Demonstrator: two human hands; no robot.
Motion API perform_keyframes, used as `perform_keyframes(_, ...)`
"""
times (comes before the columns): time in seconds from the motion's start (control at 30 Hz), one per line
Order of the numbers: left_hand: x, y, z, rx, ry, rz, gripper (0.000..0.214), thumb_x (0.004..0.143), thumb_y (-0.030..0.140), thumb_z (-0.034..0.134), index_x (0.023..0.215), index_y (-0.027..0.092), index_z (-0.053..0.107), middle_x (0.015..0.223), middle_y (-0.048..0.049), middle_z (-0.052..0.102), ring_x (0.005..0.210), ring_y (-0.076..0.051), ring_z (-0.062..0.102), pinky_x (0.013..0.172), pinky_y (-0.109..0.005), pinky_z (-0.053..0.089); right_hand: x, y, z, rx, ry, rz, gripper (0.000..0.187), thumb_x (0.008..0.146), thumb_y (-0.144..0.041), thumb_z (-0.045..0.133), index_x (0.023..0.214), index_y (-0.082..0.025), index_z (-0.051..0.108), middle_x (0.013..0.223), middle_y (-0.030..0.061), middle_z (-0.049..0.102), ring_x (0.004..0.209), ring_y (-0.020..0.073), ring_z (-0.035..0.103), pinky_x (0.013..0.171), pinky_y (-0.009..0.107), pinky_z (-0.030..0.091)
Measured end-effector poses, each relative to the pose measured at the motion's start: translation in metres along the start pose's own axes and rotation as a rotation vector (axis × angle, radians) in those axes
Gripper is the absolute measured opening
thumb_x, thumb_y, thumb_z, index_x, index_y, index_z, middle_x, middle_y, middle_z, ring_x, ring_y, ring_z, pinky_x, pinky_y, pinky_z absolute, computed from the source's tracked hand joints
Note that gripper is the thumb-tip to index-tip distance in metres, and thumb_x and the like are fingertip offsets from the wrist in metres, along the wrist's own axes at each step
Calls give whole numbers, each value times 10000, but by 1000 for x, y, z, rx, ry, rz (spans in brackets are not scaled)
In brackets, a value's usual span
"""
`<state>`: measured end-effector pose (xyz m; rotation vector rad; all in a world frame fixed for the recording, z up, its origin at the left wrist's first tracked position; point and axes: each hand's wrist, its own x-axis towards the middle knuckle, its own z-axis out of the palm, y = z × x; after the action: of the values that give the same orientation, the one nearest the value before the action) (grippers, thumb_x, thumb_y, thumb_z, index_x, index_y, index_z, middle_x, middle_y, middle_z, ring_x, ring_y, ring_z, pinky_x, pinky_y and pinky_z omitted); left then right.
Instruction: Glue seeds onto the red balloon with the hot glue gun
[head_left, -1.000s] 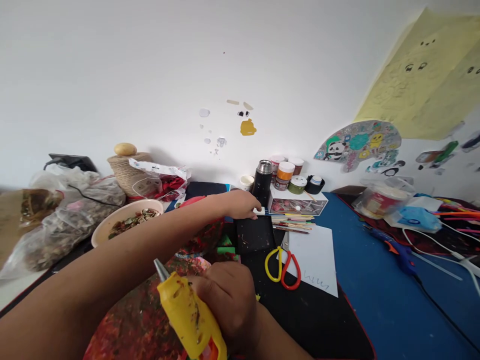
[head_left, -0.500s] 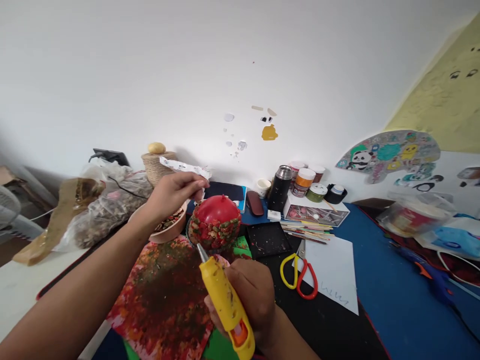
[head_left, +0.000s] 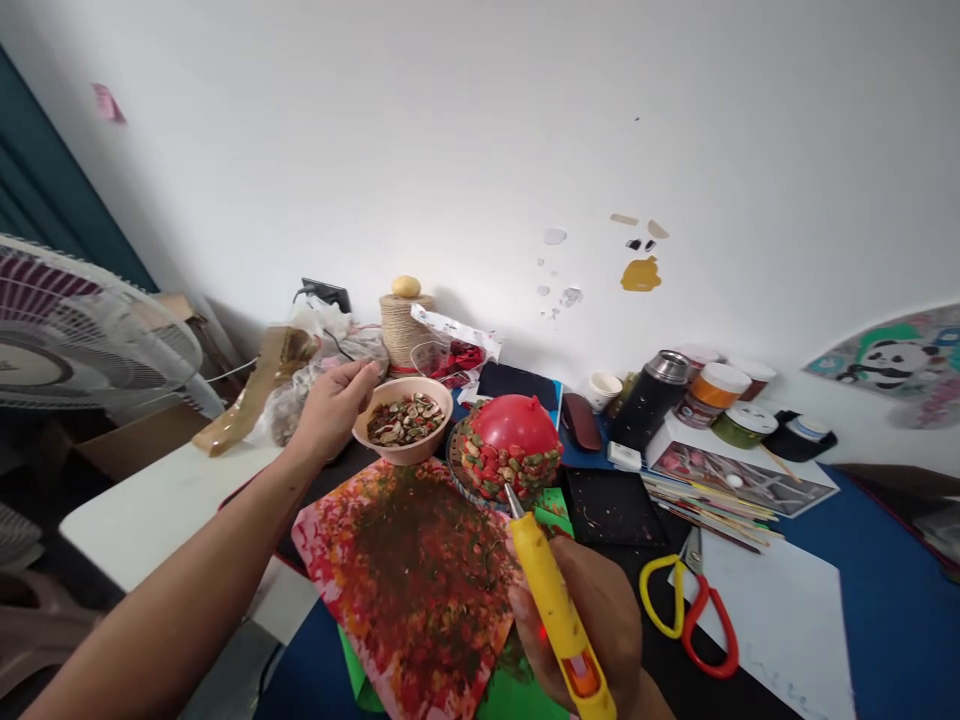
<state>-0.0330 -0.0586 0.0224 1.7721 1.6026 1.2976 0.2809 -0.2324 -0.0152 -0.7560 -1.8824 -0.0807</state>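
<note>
My right hand (head_left: 604, 610) is wrapped round a yellow hot glue gun (head_left: 551, 595), whose metal tip points at a red balloon (head_left: 516, 425). Red, green and tan shell-like pieces (head_left: 499, 468) cover the balloon's lower part, and its top is bare. The balloon rests in a dark, shallow woven-looking holder (head_left: 452, 462), mostly hidden beneath it. My left hand (head_left: 331, 408) hovers just left of a pinkish bowl (head_left: 403, 456) of similar coloured pieces. Its fingers are pressed together; whatever they may hold does not show.
A paint-stained sheet (head_left: 420, 590) lies in front. To the right are scissors (head_left: 697, 610), a black tray (head_left: 611, 510), brushes (head_left: 720, 510), a thermos (head_left: 651, 400) and paint jars (head_left: 709, 390). Twine (head_left: 405, 335) and plastic bags (head_left: 300, 385) stand behind; a fan (head_left: 82, 330) is far left.
My left hand has moved left, from above the balloon's edge to beyond the bowl. The view has turned left, bringing the fan in. The glue gun remains in my right hand near the balloon.
</note>
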Motion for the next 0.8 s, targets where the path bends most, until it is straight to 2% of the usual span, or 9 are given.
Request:
perform_keyframes(0.07, 4, -7, -2, 151, -114, 25, 501, 986, 616, 412, 643, 251, 431, 563, 7, 477, 534, -165, 451, 550, -288, 376, 2, -1, 0, -2, 16, -6, 89, 1081, -182, 588, 1113, -208, 667, 685, 1, 613, 521, 201, 594, 486, 331, 445)
perform_keyframes(0.13, 8, -13, -2, 259, -264, 58, 444, 962, 588, 444, 699, 243, 539, 625, -13, 605, 595, -195, 562, 598, -297, 431, 3, -1, 1, -10, 25, -18, 90, 1093, -196, 574, 1052, -220, 650, 678, -2, 598, 521, 200, 580, 482, 334, 424)
perform_keyframes(0.23, 12, -18, -1, 346, -385, 105, 262, 879, 468, 569, 888, 243, 704, 824, -30, 761, 762, -239, 684, 699, -310, 479, 2, 1, 3, -6, 6, -16, 97, 1093, -186, 566, 1102, -196, 662, 686, -3, 594, 528, 198, 576, 488, 336, 406)
perform_keyframes(0.4, 17, -20, 9, 502, -562, 157, 131, 787, 307, 662, 836, 271, 778, 803, -15, 760, 743, -242, 691, 671, -316, 450, -1, 3, 6, 29, -21, -9, 75, 1071, -167, 588, 1027, -217, 621, 691, -11, 580, 534, 189, 555, 504, 327, 377)
perform_keyframes(0.5, 23, -22, 19, 572, -566, 175, 184, 796, 262, 663, 907, 275, 808, 903, -34, 792, 799, -251, 715, 708, -318, 470, -2, 2, 7, 39, -40, -3, 133, 1048, -156, 610, 952, -239, 572, 693, -12, 589, 539, 181, 555, 507, 320, 352)
perform_keyframes(0.6, 30, -26, 23, 640, -475, 150, 235, 880, 267, 587, 965, 246, 805, 945, -84, 805, 847, -284, 725, 768, -343, 486, -2, 3, 7, 46, -76, 9, 137, 1018, -135, 627, 952, -238, 565, 697, -13, 597, 534, 179, 559, 500, 325, 333)
perform_keyframes(0.7, 36, -30, 16, 647, -429, 127, 299, 920, 287, 546, 1059, 233, 805, 1042, -106, 832, 935, -298, 743, 826, -348, 497, -3, 3, 6, 43, -93, 14, 96, 1012, -145, 634, 991, -228, 592, 702, -9, 613, 533, 186, 585, 497, 327, 341)
perform_keyframes(0.8, 37, -32, 4, 617, -448, 137, 315, 912, 333, 565, 1094, 236, 804, 1102, -100, 841, 979, -305, 747, 839, -346, 496, -3, 2, 5, 49, -107, 15, 60, 1026, -171, 635, 1057, -220, 617, 699, -6, 621, 528, 198, 595, 491, 330, 356)
